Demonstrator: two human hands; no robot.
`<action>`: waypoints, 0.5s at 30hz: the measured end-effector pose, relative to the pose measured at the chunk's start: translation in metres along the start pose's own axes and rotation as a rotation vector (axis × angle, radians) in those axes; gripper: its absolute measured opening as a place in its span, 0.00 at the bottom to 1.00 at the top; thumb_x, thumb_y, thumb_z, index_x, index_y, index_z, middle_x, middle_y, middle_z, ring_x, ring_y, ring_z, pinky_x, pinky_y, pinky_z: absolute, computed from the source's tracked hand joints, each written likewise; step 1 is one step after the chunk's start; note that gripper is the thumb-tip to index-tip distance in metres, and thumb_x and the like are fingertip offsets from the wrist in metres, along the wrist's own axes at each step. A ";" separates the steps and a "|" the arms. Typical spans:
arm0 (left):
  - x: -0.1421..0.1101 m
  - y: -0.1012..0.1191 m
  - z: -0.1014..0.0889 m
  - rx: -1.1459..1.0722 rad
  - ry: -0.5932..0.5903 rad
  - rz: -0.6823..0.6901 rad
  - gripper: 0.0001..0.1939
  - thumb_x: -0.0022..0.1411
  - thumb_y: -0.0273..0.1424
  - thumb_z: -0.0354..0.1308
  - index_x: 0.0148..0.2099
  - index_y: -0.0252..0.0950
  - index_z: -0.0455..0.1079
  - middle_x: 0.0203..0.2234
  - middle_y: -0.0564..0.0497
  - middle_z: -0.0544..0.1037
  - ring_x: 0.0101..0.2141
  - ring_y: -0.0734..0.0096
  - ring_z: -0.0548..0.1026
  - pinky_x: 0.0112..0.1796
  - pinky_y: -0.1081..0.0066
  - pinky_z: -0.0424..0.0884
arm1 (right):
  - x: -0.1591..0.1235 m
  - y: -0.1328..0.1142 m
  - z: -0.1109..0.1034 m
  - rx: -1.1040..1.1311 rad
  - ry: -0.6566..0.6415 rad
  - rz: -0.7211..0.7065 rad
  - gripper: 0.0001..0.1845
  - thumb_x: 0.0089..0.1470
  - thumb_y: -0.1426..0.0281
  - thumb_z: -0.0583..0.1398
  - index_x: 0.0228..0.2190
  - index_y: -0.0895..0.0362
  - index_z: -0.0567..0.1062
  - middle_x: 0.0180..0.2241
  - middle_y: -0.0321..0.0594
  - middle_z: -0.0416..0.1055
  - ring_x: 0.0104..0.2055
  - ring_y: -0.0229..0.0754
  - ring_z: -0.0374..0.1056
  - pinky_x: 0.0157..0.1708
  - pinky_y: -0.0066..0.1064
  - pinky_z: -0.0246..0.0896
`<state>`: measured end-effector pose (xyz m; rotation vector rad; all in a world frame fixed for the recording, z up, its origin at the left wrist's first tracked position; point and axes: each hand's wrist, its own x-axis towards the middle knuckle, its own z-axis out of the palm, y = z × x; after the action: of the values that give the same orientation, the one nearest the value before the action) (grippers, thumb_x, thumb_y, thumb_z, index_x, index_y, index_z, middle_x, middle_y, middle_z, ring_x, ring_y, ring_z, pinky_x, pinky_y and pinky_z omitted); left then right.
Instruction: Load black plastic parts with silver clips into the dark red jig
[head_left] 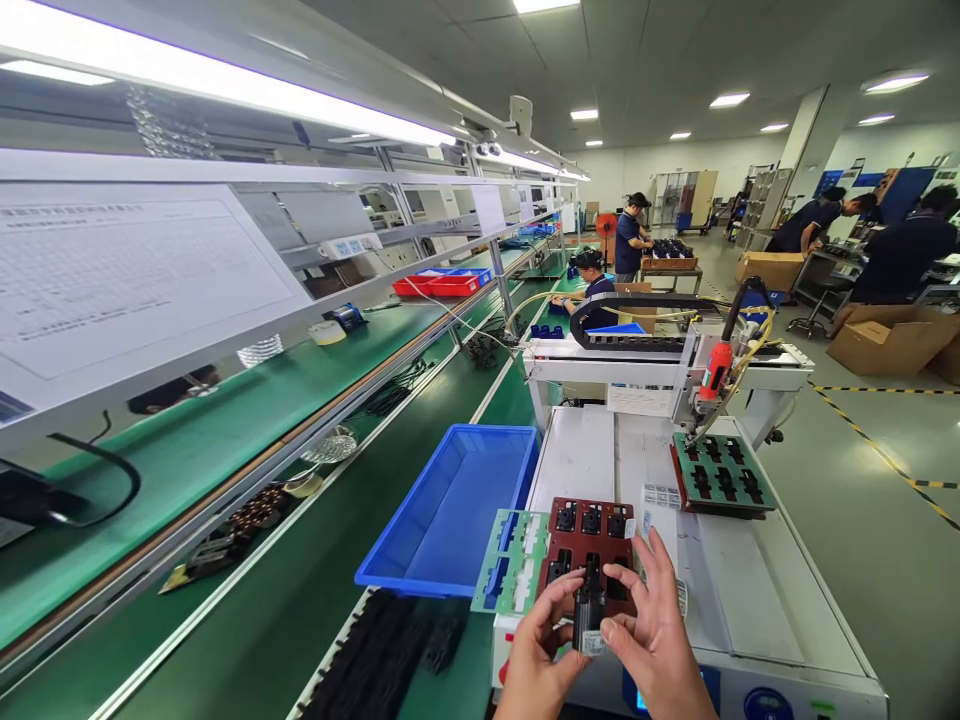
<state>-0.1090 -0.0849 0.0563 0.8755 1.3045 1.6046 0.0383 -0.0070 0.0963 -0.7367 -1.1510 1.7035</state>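
Note:
My left hand (pixel 546 640) is closed round a small black plastic housing (pixel 589 606), fingers on its left side. A white label (pixel 593 643) sits on the housing's lower end. My right hand (pixel 654 622) pinches the housing from the right, its thumb by the label and its other fingers raised. A second small white label (pixel 630 528) shows by a raised right fingertip; whether it is stuck there I cannot tell. Just beyond both hands lies a dark red fixture plate (pixel 553 533) with several black parts in its slots. A green cut-out plate (pixel 487 545) adjoins it on the left.
A blue bin (pixel 442 510) stands left of the fixture. Several black parts (pixel 375 650) lie on the green bench below it. The white gantry machine (pixel 660 375) carries a red screwdriver head (pixel 715 372) above another loaded fixture (pixel 724 475). Co-workers (pixel 630 245) are farther back.

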 end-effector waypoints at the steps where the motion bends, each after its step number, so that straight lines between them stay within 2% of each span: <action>1: 0.000 0.001 0.000 0.001 -0.015 -0.003 0.29 0.56 0.34 0.76 0.59 0.44 0.76 0.65 0.38 0.71 0.61 0.39 0.73 0.50 0.58 0.79 | 0.000 0.000 0.002 -0.023 0.011 0.004 0.49 0.60 0.57 0.68 0.71 0.31 0.48 0.75 0.42 0.42 0.64 0.55 0.63 0.39 0.34 0.74; 8: 0.002 0.002 0.001 0.022 -0.015 0.019 0.28 0.57 0.32 0.75 0.59 0.45 0.75 0.66 0.39 0.71 0.61 0.41 0.74 0.50 0.59 0.79 | 0.001 0.002 0.002 -0.078 0.027 0.009 0.48 0.59 0.60 0.67 0.71 0.32 0.48 0.75 0.41 0.42 0.63 0.53 0.63 0.40 0.33 0.76; 15: 0.001 0.011 0.004 0.058 -0.002 0.000 0.27 0.57 0.34 0.75 0.58 0.45 0.75 0.66 0.39 0.71 0.61 0.43 0.74 0.50 0.61 0.79 | 0.002 0.000 0.002 -0.114 0.033 0.013 0.48 0.61 0.59 0.67 0.71 0.31 0.47 0.75 0.40 0.42 0.65 0.53 0.62 0.42 0.35 0.76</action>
<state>-0.1077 -0.0832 0.0681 0.9119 1.3556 1.5721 0.0359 -0.0061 0.0971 -0.8406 -1.2313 1.6407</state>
